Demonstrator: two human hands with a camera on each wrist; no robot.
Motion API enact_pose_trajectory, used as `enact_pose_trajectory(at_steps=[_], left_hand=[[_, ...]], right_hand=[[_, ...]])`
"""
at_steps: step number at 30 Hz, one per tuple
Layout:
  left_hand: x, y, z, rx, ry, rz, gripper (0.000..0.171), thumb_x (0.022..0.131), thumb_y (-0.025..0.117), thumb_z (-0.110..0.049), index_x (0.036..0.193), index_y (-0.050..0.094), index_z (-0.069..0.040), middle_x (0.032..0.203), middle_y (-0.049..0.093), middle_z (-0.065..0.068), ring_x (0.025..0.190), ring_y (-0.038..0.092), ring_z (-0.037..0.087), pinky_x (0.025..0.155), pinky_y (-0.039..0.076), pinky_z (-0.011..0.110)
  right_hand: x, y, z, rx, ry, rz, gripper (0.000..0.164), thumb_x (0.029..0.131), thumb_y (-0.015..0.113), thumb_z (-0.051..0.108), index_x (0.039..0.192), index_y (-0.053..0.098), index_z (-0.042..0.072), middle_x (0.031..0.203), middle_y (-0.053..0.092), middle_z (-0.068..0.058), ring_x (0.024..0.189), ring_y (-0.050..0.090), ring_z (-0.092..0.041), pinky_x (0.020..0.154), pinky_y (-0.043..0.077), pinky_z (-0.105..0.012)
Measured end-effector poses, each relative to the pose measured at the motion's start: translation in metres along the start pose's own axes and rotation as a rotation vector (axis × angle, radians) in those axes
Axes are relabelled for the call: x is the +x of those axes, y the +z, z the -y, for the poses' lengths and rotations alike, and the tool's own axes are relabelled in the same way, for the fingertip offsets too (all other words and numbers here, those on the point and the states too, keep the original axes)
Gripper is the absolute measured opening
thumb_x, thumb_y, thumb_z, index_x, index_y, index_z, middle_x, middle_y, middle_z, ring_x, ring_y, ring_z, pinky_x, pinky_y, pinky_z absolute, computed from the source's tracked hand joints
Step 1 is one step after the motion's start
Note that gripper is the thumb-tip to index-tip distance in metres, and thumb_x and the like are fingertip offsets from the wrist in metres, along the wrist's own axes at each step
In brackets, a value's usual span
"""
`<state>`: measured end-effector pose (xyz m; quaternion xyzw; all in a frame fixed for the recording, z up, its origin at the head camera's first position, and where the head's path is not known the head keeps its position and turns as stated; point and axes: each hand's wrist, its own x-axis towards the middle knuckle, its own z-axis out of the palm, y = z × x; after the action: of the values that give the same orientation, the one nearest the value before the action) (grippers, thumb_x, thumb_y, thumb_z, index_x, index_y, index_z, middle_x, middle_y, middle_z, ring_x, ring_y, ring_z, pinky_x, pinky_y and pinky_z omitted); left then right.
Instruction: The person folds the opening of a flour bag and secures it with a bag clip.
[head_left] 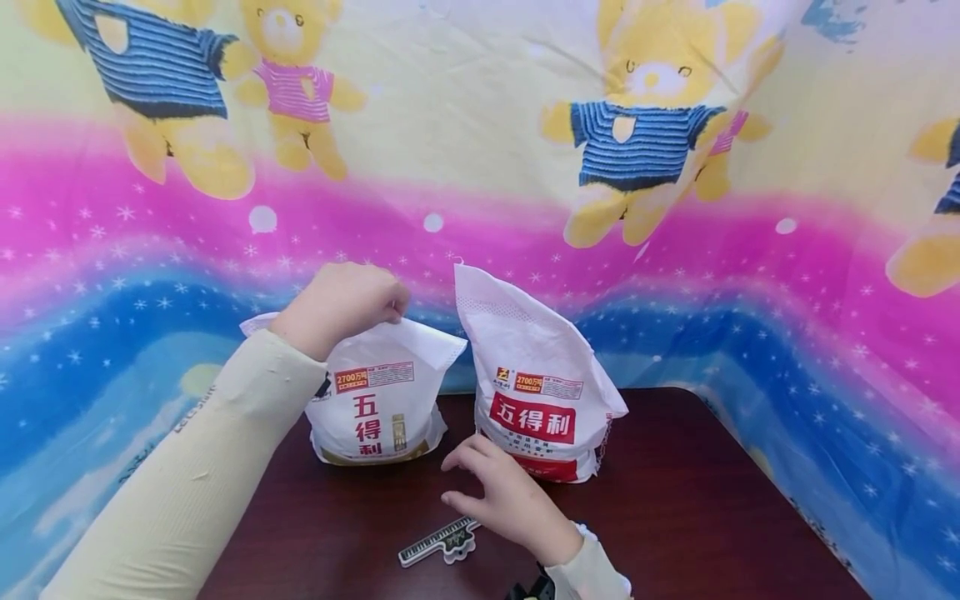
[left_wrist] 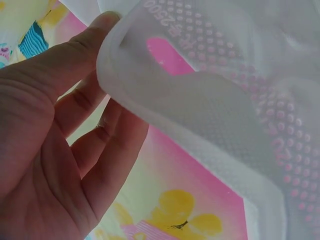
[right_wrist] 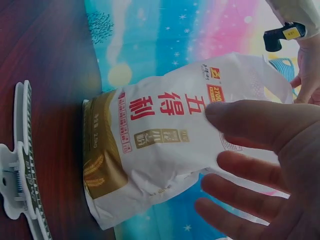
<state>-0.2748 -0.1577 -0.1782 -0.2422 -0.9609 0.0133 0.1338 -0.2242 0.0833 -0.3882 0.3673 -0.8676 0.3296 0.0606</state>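
Left wrist only: slot (left_wrist: 167, 57) in bag (left_wrist: 195, 97)

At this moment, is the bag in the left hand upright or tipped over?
Upright: the bag stands base-down on the table, its top edge pinched by the left hand.

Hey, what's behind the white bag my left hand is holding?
Behind the white bag held by your left hand, patterned cloth and some dark tabletop show past its edges. Anything directly behind it is covered from view.
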Motion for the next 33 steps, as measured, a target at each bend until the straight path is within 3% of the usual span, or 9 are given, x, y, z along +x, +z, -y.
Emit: enact_pose_trajectory(at_steps=[7,12,25,33], left_hand=[[-0.001,0.001,0.000,0.017,-0.005,0.001,0.015,0.088,0.080,-0.013,0.079,0.069,-0.017,0.071,0.058,-0.001,0.073,0.056,0.020,0.072,0.051,0.037],[-0.001,0.002,0.000,0.026,0.001,-0.001,0.017,0.089,0.078,-0.012,0.077,0.068,-0.017,0.071,0.058,-0.001,0.073,0.055,0.020,0.071,0.049,0.038],[0.000,0.003,0.002,0.027,0.018,-0.013,0.020,0.090,0.077,-0.011,0.076,0.066,-0.018,0.070,0.056,-0.001,0.072,0.054,0.019,0.070,0.047,0.037],[0.000,0.003,0.003,0.020,0.023,-0.019,0.017,0.091,0.076,-0.011,0.078,0.068,-0.019,0.072,0.059,-0.002,0.073,0.055,0.019,0.070,0.050,0.038]], right_hand=[[-0.005,0.008,0.000,-0.039,0.062,0.144,0.026,0.086,0.083,0.025,0.109,0.071,0.025,0.106,0.062,0.011,0.098,0.059,-0.003,0.089,0.054,-0.022],[-0.008,0.015,-0.004,-0.072,0.082,0.214,0.025,0.086,0.083,0.023,0.107,0.072,0.026,0.107,0.065,0.009,0.099,0.060,-0.006,0.089,0.054,-0.024],[-0.010,0.031,-0.015,-0.209,0.038,0.298,0.024,0.084,0.084,0.020,0.107,0.077,0.022,0.100,0.066,0.013,0.092,0.055,-0.003,0.084,0.053,-0.022],[-0.009,0.042,-0.024,-0.204,0.065,0.378,0.026,0.084,0.083,0.015,0.108,0.078,0.024,0.100,0.067,0.014,0.092,0.057,0.000,0.086,0.054,-0.023]])
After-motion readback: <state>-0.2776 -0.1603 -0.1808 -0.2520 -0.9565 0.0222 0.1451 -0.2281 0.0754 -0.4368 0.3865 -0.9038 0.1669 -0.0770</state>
